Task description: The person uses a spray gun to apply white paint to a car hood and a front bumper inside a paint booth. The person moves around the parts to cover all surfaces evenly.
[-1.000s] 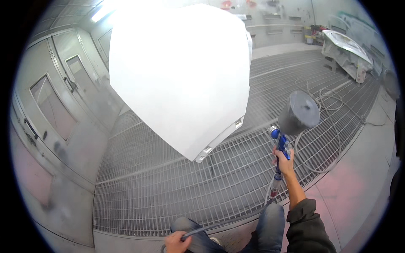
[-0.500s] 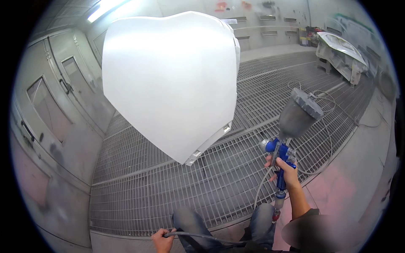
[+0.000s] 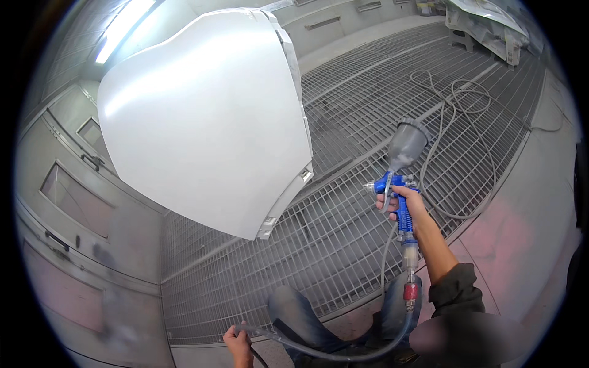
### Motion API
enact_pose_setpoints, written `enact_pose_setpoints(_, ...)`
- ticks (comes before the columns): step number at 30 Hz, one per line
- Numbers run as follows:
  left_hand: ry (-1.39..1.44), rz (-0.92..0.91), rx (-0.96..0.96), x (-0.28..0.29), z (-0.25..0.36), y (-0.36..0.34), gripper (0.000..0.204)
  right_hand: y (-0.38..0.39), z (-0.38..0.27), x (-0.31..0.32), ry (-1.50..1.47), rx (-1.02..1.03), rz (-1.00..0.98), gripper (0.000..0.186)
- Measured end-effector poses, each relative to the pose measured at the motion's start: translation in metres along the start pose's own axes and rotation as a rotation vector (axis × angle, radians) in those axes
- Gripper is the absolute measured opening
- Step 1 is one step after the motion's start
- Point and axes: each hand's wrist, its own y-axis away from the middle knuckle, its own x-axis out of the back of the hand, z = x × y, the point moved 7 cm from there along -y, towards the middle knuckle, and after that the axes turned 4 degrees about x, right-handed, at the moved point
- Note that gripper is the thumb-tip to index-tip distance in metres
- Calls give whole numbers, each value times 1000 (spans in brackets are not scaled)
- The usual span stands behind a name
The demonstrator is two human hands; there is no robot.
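Observation:
A blue spray gun (image 3: 400,199) with a grey cup (image 3: 407,146) on top is in my right hand (image 3: 405,202), its fingers wrapped round the handle and trigger. The gun's nozzle points left, to the right of a large white car body panel (image 3: 208,116) and apart from it. From the red coupling (image 3: 410,292) under the handle, an air hose (image 3: 343,356) curves across my legs to the left. My left hand (image 3: 238,343) grips this hose at the lower edge. The panel's right edge shows cutouts and brackets; whatever holds it up is hidden.
Metal grating (image 3: 350,227) covers the floor. A loose hose (image 3: 454,104) lies coiled on it at the right. Another panel (image 3: 488,27) rests on a stand at the far right. Booth doors (image 3: 73,190) with windows line the left wall.
My view has turned, so the white panel sits farther left and the coiled hose shows more. The spray gun appears smaller and farther from me. Both hands keep their holds.

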Motion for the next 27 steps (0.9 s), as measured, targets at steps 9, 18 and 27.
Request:
enact_pose_setpoints(9,59,125,-186,15,13,14,39,-38,-46,-58,-295,-52,-159,25)
enact_pose_setpoints(18,-17,105,-319,15,-30,7,36,-48,-195,-170,-356,99,-467,27)
enact_pose_setpoints(27,-130,153,-291,-46,76,52,23,-75,-371,-305,-306,393,-647,31)
